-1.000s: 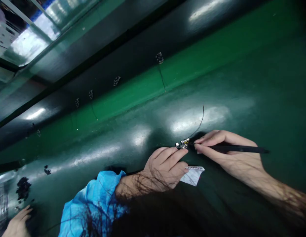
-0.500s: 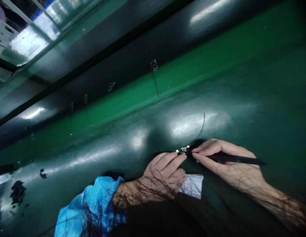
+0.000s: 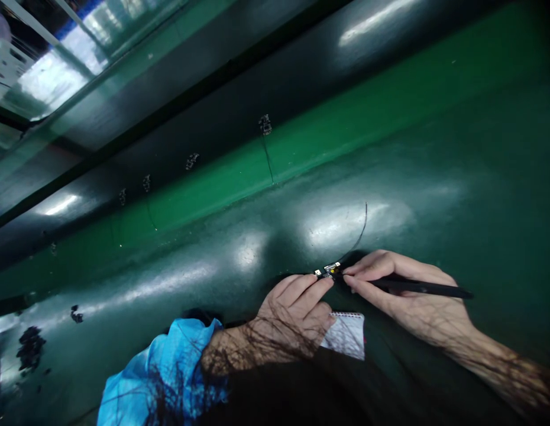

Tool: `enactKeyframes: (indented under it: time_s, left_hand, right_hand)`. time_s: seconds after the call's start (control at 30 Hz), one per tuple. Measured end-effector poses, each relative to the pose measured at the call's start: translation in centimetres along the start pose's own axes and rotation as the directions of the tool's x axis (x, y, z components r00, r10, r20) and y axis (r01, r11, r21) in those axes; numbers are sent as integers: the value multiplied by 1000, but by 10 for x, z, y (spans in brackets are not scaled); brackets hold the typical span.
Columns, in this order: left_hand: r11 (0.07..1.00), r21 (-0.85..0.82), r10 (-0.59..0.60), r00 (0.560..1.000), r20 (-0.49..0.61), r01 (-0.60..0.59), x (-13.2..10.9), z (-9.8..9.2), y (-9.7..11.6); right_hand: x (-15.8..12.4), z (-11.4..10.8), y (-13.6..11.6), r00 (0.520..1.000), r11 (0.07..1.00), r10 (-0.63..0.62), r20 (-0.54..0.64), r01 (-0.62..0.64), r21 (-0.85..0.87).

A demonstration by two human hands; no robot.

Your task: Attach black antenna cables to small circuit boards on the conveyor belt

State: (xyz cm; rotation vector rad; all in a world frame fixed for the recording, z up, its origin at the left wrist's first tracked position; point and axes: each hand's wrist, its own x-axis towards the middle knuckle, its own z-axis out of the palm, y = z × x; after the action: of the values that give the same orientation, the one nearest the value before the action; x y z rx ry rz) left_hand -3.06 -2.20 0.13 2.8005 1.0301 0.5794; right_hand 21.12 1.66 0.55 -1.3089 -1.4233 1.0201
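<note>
A small circuit board (image 3: 332,269) with bright metal parts and a yellow spot rests on the green bench. A thin black wire (image 3: 362,228) curves up and away from it. My left hand (image 3: 295,319) holds the board at its near edge with closed fingertips. A white piece with a notched edge (image 3: 346,336), like a cloth or paper swatch, sticks out beneath that hand's lower fingers. My right hand (image 3: 417,302) pinches a slim black pen-like tool (image 3: 434,288), its front end at the board's right side. The tool's tip is hidden by dark shadow and fingers.
A bright green conveyor belt (image 3: 328,130) runs diagonally beyond the bench, carrying several small boards, one with a trailing wire (image 3: 265,125). Small black parts (image 3: 31,349) lie heaped at the lower left, with a smaller clump (image 3: 77,314) nearby. A blue sleeve (image 3: 164,373) covers my left forearm.
The boards on the belt have shifted left and slightly down. Both hands and the board between them stay nearly in place, with the black tool moved a little left.
</note>
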Motion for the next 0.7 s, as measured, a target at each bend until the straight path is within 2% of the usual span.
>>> enactKeyframes:
  time_s: [0.43,0.57,0.7]
  left_hand:
    - [1000,-10,-24,996,-90,23,11,-7,0]
    - [999,24,-25,998,-53,26,3,-2,3]
    - [996,89,-20,999,49,16,-7,6,7]
  right_hand:
    - [-1,0,0,998,998,-54,20,54,-27]
    - [-1,0,2,993,993,-117,27,117,-26]
    - [-1,0,2,985,986,-166,38,167,-30]
